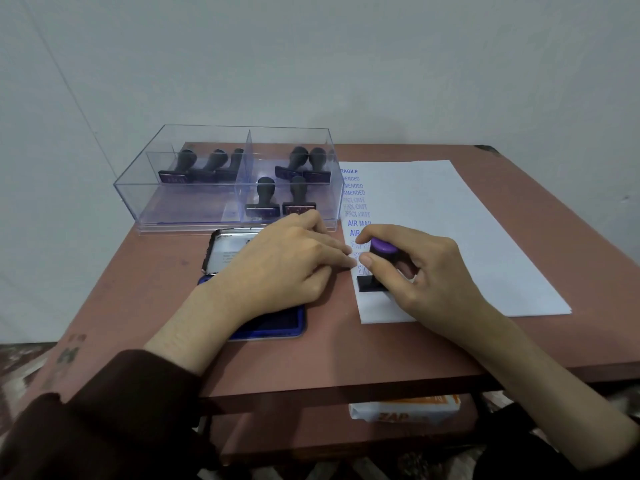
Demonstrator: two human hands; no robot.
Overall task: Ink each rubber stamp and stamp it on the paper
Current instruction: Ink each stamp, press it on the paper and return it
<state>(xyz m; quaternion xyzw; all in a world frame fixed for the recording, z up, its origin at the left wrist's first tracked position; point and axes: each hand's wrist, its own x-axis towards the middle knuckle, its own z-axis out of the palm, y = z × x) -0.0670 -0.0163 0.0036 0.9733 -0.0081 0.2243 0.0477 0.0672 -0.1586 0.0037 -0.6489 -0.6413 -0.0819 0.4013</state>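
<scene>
1. One stamp (371, 284) stands base-down on paper (467, 220), below the printed column (356, 214); right grip (426, 271) clasps its handle, probably pressing the next mark.
2. Left grip (287, 265), fingers flat, holds nothing; likely steadies paper's edge, over the pad (273, 327).

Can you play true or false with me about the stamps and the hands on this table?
1. The right hand grips a purple-topped stamp standing on the paper. True.
2. The ink pad is red. False: it is blue.
3. Both halves of the clear box hold stamps. True.
4. The paper is blank. False: blue words such as AIR MAIL run down its left side.
5. The left hand holds a stamp. False: it lies flat, holding nothing, fingertips at the paper's edge.
</scene>
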